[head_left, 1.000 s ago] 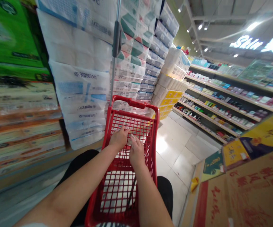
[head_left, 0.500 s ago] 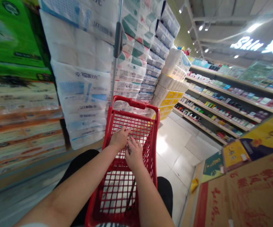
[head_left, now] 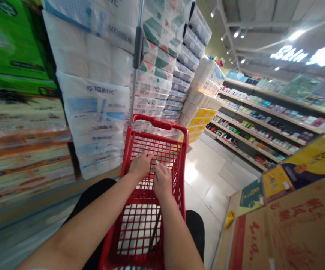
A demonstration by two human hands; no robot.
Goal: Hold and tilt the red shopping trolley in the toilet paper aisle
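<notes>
Both my hands reach down into a red plastic shopping basket (head_left: 128,150) on the floor in front of me. My left hand (head_left: 140,165) is curled, with its fingertips near the basket's far mesh wall. My right hand (head_left: 162,180) sits right beside it, fingers bent and touching the left hand's fingers. A small pale thing (head_left: 156,163) shows between the two hands, too small to name. The basket's metal pull handle (head_left: 135,67) stands upright behind it.
Tall stacks of wrapped tissue packs (head_left: 95,101) and green boxes (head_left: 7,41) line the left. Shelves of small goods (head_left: 263,123) run along the right. Cardboard boxes (head_left: 291,228) stand at the lower right. A tiled aisle floor (head_left: 207,176) runs between them.
My right hand moved in against the left, then eased back a little. Both hands stay in the basket, and the view has shifted slightly.
</notes>
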